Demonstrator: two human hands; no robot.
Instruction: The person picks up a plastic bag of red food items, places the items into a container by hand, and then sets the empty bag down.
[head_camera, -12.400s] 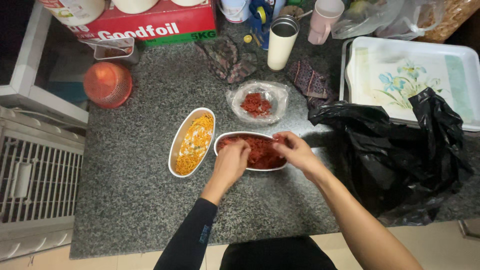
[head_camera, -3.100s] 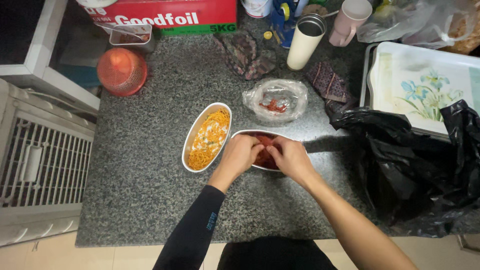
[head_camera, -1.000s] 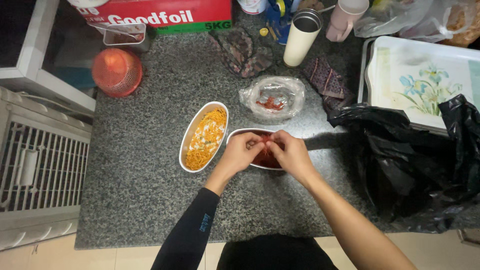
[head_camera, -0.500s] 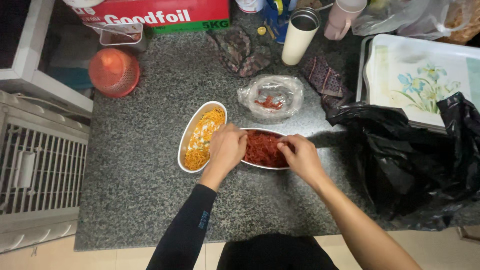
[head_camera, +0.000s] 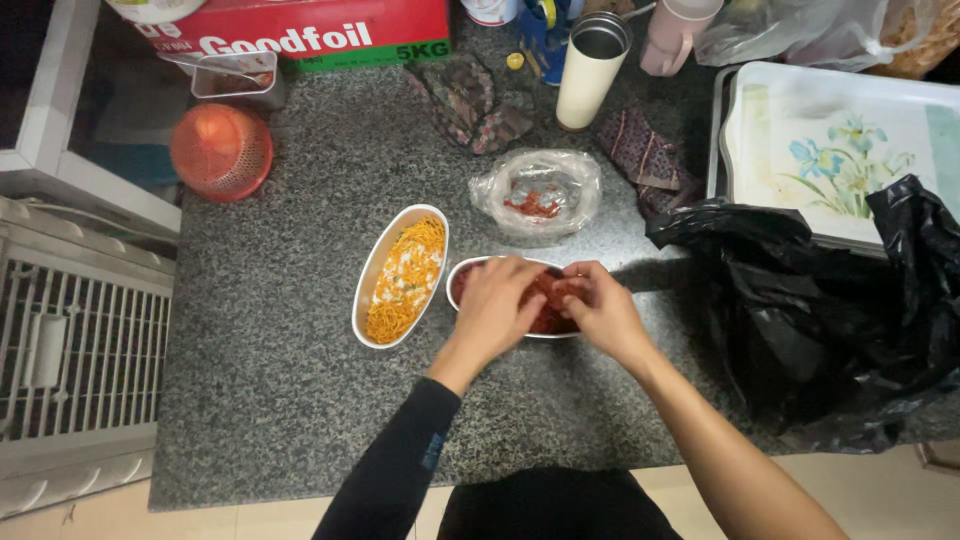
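A white oval dish of red shredded food (head_camera: 553, 300) sits on the grey granite counter (head_camera: 300, 400). Both my hands are in it. My left hand (head_camera: 495, 305) covers its left half and my right hand (head_camera: 598, 312) rests on its right end, fingers curled into the red food. Left of it stands a second white oval dish (head_camera: 400, 275) with orange shreds and white bits. Behind lies a clear plastic bag (head_camera: 538, 192) around a small container with red remains.
A crumpled black plastic bag (head_camera: 830, 310) lies at the right, over a white flowered tray (head_camera: 840, 150). An orange mesh cover (head_camera: 220, 150), a red box (head_camera: 300, 35), a cream tumbler (head_camera: 590, 70), a pink mug (head_camera: 675, 35) and patterned cloths (head_camera: 465, 100) line the back. A white rack (head_camera: 70, 340) stands left.
Half a second ago my hands were spread to the two ends of the red dish; now they have come together over its middle. Nothing else has moved.
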